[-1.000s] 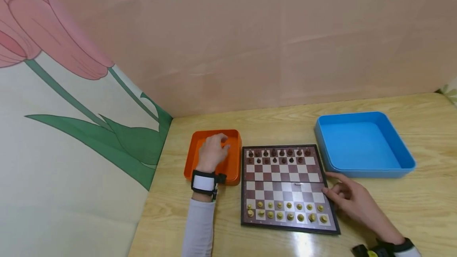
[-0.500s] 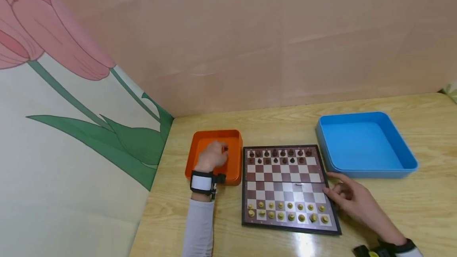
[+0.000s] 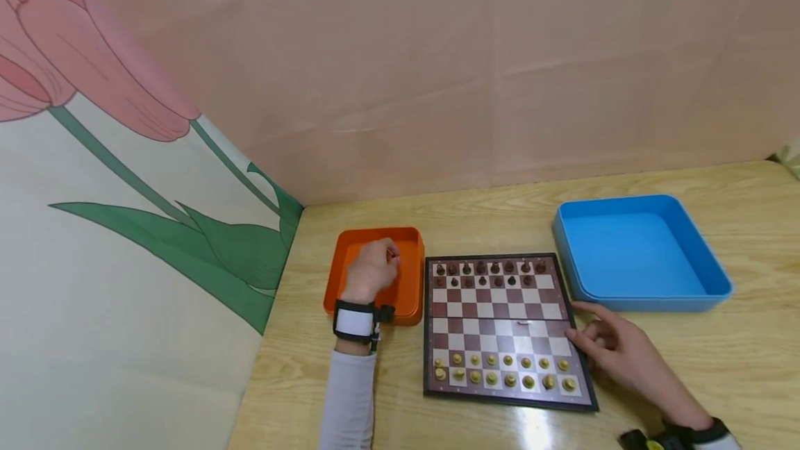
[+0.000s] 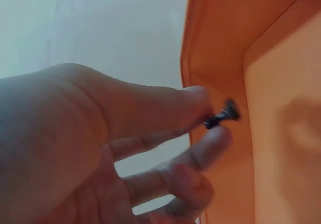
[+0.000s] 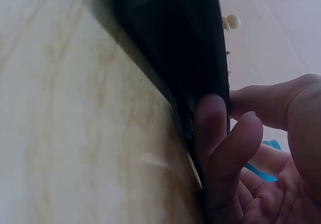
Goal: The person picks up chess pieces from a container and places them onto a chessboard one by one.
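Observation:
Over the orange tray (image 3: 409, 276), my left hand (image 3: 373, 271) pinches a small dark chess piece (image 4: 229, 111) between thumb and finger. The piece is tilted and slightly blurred in the left wrist view. A chessboard (image 3: 484, 328) lies to the right of that tray. Dark chess pieces (image 3: 495, 267) fill its far rows, apart from a bare square at the right end of the second row. Gold chess pieces (image 3: 509, 380) stand in the two near rows. My right hand (image 3: 615, 353) grips the board's right edge, thumb on top and fingers against its side.
A blue tray (image 3: 637, 252) stands at the back right, close to the board's far right corner. Behind the wooden table (image 3: 487, 210) rises a pinkish wall covering (image 3: 400, 89), and a flower-patterned one (image 3: 156, 283) is at the left.
My left hand dipped into the orange tray, then rose slightly, and its fingers have closed on the dark chess piece. The right hand and the board have stayed in place.

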Motion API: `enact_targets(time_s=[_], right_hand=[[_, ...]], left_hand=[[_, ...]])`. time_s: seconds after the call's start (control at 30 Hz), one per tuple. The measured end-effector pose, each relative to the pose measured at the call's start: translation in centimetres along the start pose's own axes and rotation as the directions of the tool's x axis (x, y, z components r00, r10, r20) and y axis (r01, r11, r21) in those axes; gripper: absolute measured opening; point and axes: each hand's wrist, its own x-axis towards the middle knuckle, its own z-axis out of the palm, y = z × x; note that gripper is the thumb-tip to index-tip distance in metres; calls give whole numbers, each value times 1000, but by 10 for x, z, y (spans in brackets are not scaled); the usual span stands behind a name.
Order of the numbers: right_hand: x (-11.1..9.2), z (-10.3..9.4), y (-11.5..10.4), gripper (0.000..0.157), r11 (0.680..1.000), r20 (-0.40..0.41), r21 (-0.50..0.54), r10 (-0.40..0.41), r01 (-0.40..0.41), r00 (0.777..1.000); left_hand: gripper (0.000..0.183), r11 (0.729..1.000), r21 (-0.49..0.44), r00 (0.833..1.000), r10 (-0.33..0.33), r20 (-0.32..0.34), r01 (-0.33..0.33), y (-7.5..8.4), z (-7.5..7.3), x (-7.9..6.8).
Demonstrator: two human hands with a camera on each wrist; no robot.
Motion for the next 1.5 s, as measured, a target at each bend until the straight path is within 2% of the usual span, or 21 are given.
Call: enact_targets(time_s=[0.07, 0.2, 0.5, 0.63, 0.73, 0.8, 0.87, 0.97, 1.1, 1.23, 1.5], right_hand=[[-1, -1, -1, 73, 1000, -2, 4, -1, 1, 1000], [-2, -2, -2, 72, 1000, -4, 9, -7, 7, 1000], [-4, -3, -1, 72, 1000, -4, 7, -11, 11, 1000], [-4, -2, -1, 71, 1000, -9, 4, -16, 16, 1000], [-5, -2, -2, 70, 1000, -8, 5, -16, 16, 1000], [-5, -2, -3, 70, 1000, -10, 6, -17, 17, 1000], [-6, -1, -3, 70, 1000, -11, 8, -21, 22, 1000], [-6, -1, -4, 68, 999, -16, 13, -37, 37, 999], [-7, 0, -4, 68, 999, -18, 18, -44, 45, 999], [-7, 0, -4, 68, 999, -16, 23, -41, 42, 999], [-7, -1, -4, 65, 998, -27, 7, -64, 65, 998]], left_hand=[[5, 1000, 5, 999, 11, -45, -11, 2, -2, 0], [7, 999, 1, 992, 47, -114, -47, 5, -4, -2], [7, 993, 30, 982, 121, -148, -118, 14, -6, -8], [7, 987, 55, 973, 160, -166, -153, 27, -7, -12], [5, 974, 82, 960, 224, -165, -213, 43, -8, -16], [4, 957, 88, 946, 286, -152, -276, 55, -7, -17], [3, 934, 84, 925, 357, -134, -348, 67, -6, -19], [4, 891, 76, 884, 453, -117, -447, 85, -2, -19], [4, 831, 97, 822, 555, -125, -547, 107, 7, -17], [5, 782, 135, 777, 622, -102, -608, 127, 17, -15], [11, 704, 186, 718, 696, 9, -685, 155, 37, -5]])
